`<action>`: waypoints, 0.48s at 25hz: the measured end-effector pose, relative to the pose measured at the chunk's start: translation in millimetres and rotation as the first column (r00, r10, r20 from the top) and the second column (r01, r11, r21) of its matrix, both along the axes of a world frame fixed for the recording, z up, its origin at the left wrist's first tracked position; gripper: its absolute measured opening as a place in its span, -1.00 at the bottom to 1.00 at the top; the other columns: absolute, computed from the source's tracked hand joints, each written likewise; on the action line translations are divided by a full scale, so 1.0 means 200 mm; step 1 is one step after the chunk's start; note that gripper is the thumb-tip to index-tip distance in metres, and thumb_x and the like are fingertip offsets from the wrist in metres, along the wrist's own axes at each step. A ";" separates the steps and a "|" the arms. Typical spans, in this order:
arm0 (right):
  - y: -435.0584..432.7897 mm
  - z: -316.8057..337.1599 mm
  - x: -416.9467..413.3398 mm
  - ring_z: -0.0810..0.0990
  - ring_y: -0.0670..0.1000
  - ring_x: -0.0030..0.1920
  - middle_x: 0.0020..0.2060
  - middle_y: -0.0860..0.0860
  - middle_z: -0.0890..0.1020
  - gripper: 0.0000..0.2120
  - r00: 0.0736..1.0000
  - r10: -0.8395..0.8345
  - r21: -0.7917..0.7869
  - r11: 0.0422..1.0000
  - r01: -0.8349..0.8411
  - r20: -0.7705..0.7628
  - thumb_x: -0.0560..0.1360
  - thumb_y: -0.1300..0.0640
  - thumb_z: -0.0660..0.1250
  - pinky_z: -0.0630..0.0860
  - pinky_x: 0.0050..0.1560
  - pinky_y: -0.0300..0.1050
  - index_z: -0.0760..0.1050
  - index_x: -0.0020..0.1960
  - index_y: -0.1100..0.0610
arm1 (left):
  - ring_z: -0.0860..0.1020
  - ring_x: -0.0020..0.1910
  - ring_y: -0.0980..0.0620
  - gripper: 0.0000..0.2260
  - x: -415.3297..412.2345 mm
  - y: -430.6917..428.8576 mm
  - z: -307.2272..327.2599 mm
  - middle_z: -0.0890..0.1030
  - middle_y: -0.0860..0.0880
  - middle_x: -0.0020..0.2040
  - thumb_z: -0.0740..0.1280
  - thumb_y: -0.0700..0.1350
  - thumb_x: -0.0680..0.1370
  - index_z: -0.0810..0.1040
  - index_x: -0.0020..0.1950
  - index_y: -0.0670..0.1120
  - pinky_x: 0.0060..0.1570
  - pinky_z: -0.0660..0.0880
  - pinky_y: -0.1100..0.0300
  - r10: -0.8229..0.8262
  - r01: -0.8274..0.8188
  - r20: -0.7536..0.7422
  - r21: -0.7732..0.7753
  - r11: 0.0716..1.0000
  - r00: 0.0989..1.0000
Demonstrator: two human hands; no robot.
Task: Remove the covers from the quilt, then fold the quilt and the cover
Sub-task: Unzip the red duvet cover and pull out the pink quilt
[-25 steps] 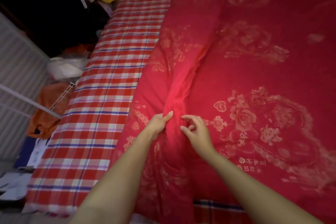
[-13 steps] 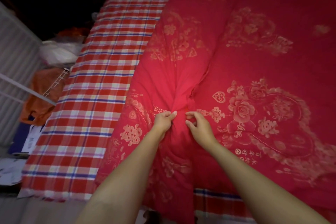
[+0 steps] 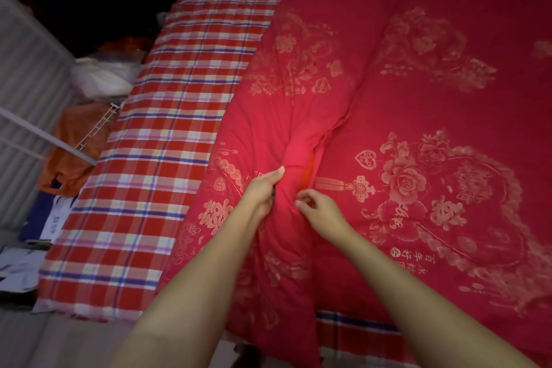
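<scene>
My left hand [image 3: 263, 191] grips a bunched ridge of the quilt [image 3: 433, 92], which lies across the bed's [image 3: 167, 158] right side. My right hand [image 3: 321, 212] is curled beside it, hold unclear. Soft and bulky, so I'd pinch loose cover [image 3: 298, 155].

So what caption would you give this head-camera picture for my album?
Left hand grips a bunched ridge of the red quilt on a checked sheet; right hand curls beside it.

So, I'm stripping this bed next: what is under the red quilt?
A red plaid sheet shows left of the red quilt and past its near edge, so it likely runs underneath. Anything else below is covered.
</scene>
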State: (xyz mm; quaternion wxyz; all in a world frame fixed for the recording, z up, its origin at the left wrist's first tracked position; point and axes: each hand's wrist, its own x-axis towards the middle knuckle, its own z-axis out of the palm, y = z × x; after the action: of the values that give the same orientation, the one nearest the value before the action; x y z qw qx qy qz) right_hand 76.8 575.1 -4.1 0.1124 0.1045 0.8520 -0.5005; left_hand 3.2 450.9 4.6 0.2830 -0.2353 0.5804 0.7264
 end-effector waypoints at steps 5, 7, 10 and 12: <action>-0.10 0.02 0.02 0.44 -0.31 -0.46 -0.46 -0.24 0.54 -0.87 0.987 -0.139 -0.217 0.964 0.153 0.077 0.49 0.16 0.37 0.34 -0.27 -0.31 0.67 -0.08 0.19 | 0.63 -0.39 0.06 -0.88 0.00 -0.06 0.03 0.66 -0.07 -0.37 0.28 -0.21 0.57 0.56 -0.08 -0.24 -0.16 0.59 0.16 -0.025 0.025 0.026 0.005 1.000 0.999; -0.08 0.08 0.01 0.39 -0.25 -0.53 -0.59 -0.19 0.48 -0.84 0.994 -0.057 -0.140 0.988 0.069 0.090 0.46 0.10 0.40 0.30 -0.36 -0.29 0.64 -0.27 0.11 | 0.62 -0.36 0.03 -0.86 0.02 -0.06 0.04 0.66 -0.08 -0.37 0.28 -0.19 0.58 0.55 -0.09 -0.24 -0.10 0.57 0.10 -0.020 0.021 0.039 -0.025 0.999 0.999; -0.02 0.14 -0.04 0.40 -0.19 -0.51 -0.55 -0.11 0.49 -0.65 0.991 0.056 -0.046 0.998 -0.051 0.124 0.48 0.00 0.36 0.33 -0.35 -0.26 0.47 -0.46 0.04 | 0.61 -0.44 0.04 -0.80 0.03 -0.03 0.10 0.64 -0.07 -0.42 0.20 -0.19 0.62 0.54 -0.13 -0.23 -0.31 0.58 0.17 -0.070 0.071 0.024 -0.047 0.996 0.997; 0.04 0.16 -0.08 0.43 -0.11 -0.40 -0.45 -0.05 0.52 -0.64 0.982 0.006 -0.184 0.982 0.029 0.187 0.54 -0.05 0.27 0.39 -0.28 -0.18 0.48 -0.41 0.04 | 0.62 -0.44 0.07 -0.76 0.05 -0.01 0.15 0.65 -0.07 -0.40 0.13 -0.20 0.64 0.54 -0.11 -0.23 -0.34 0.58 0.23 -0.184 0.184 -0.006 -0.010 0.983 0.983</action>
State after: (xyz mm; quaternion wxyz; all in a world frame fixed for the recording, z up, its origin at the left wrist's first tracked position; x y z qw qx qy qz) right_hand 61.2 582.4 28.0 0.1981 0.1451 0.7866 -0.5666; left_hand 13.3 448.8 34.4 0.3455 -0.1795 0.6041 0.6953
